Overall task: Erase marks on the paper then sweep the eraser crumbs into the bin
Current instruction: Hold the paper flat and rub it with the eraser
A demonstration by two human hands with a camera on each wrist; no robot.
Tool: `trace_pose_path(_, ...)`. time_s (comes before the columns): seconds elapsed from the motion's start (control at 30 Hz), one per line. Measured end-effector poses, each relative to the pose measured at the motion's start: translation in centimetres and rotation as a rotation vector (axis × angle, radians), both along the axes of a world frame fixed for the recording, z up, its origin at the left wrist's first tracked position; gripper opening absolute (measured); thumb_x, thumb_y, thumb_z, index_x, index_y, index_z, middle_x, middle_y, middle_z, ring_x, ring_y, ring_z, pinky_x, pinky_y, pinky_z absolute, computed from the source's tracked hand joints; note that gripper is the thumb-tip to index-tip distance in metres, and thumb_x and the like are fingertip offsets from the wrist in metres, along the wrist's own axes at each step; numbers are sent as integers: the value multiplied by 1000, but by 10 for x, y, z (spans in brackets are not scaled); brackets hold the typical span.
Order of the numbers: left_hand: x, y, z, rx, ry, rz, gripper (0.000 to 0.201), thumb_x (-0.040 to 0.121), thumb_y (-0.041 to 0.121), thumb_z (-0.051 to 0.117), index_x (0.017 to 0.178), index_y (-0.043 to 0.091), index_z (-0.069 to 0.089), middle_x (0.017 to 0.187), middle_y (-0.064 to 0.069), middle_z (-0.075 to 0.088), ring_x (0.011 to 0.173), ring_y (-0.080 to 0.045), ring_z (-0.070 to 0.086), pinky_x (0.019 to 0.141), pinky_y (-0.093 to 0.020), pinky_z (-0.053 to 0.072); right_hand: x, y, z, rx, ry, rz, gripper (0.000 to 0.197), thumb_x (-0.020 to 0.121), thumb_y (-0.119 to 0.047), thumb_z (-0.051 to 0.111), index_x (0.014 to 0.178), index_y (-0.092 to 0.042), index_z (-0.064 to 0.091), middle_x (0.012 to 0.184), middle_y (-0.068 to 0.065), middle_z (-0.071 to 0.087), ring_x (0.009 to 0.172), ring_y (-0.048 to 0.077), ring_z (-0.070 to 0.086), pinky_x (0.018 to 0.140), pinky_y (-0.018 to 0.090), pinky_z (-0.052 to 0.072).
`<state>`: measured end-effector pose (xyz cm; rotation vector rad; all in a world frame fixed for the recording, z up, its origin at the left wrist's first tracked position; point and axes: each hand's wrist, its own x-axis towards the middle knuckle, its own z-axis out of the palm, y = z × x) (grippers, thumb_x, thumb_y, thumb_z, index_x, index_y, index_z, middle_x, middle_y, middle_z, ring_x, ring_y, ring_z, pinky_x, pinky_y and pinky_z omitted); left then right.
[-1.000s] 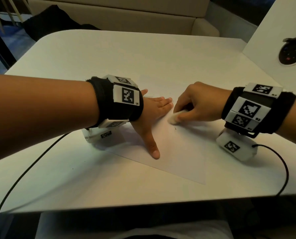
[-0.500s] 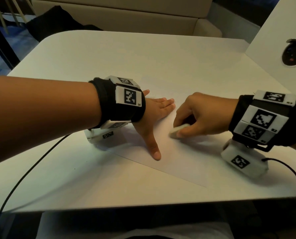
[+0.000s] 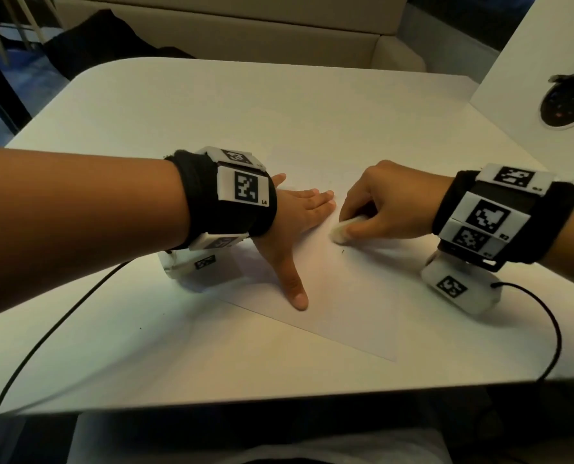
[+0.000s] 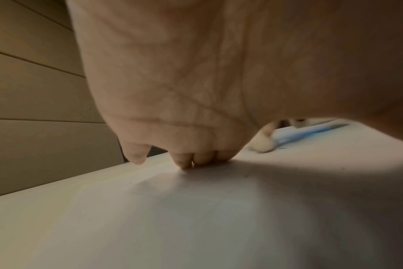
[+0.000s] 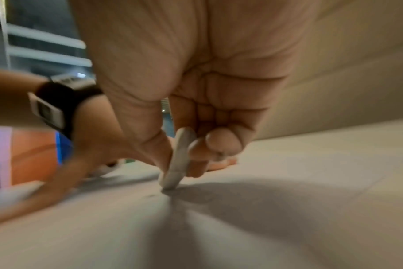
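over the last sec my right hand [image 3: 389,204] slid the eraser [image 3: 341,232] toward me along the paper [image 3: 346,296], then back up to abt where it started, so i'm mid rub stroke w/ no lift in between. left hand [image 3: 292,226] hasn't budged. my read: still in the erasing part, sweeping not begun yet.

left hand: spread flat, fingers [image 4: 204,157] straight and pressed onto the sheet, thumb [image 3: 294,289] angled out toward me. it pins the paper, grips nothing.

right hand: curled, pinching the eraser btw thumb [image 5: 150,145] and fingertips, other fingers tucked in. the eraser's lower end [image 5: 170,182] touches the paper, tilted, just right of my left fingertips.

paper lies flat on the white worktop [image 3: 212,112], near corner pointing at me. one tiny dark fleck [image 3: 342,252] sits just below the eraser; mark or crumb, can't tell. a few more dark specks show on the sheet in the left wrist view. no bin in any view that i can id; the round dark opening [image 3: 568,100] in the white panel far right might be it, not sure.
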<state>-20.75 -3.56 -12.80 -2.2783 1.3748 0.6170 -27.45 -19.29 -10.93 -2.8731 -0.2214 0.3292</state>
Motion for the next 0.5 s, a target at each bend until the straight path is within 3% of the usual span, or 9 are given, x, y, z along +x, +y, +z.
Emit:
trace_pose_path(0.07,0,0,0,-1,-3,-1,145,57,84,63,151,20,-26,159,7,-30,148,-8,-18,119,-53,-12,-3,3,-1,0,-13,21,24,78,-43,73,78,-20,78,69,-4,72,65,11,63,61,26,50)
trace_pose_path(0.17,0,0,0,-2,1,-3,146,57,83,64,151,20,-27,160,6,-29,149,-9,-18,119,-54,-11,-13,19,-1,49,113,114,22,78,-44,73,75,-22,78,64,-8,69,57,5,56,55,16,43)
trace_pose_path(0.27,1,-1,0,-3,-4,-7,145,57,83,63,151,19,-27,160,5,-29,149,-9,-18,119,-53,-11,-3,13,1,10,74,73,26,77,-45,74,76,-20,78,65,-5,70,55,5,54,55,20,43)
trace_pose_path(0.37,0,-1,-1,-2,-9,-12,144,57,85,61,151,19,-27,160,5,-29,149,-10,-18,119,-54,-10,3,5,0,-31,-25,23,28,79,-43,72,78,-16,78,68,2,71,59,13,57,58,27,45)
trace_pose_path(0.5,1,-1,-2,7,-6,-4,147,54,86,62,151,20,-27,160,6,-28,149,-9,-18,119,-54,-11,-14,21,0,32,126,125,25,80,-45,72,79,-20,79,68,-5,72,61,9,57,55,20,44)
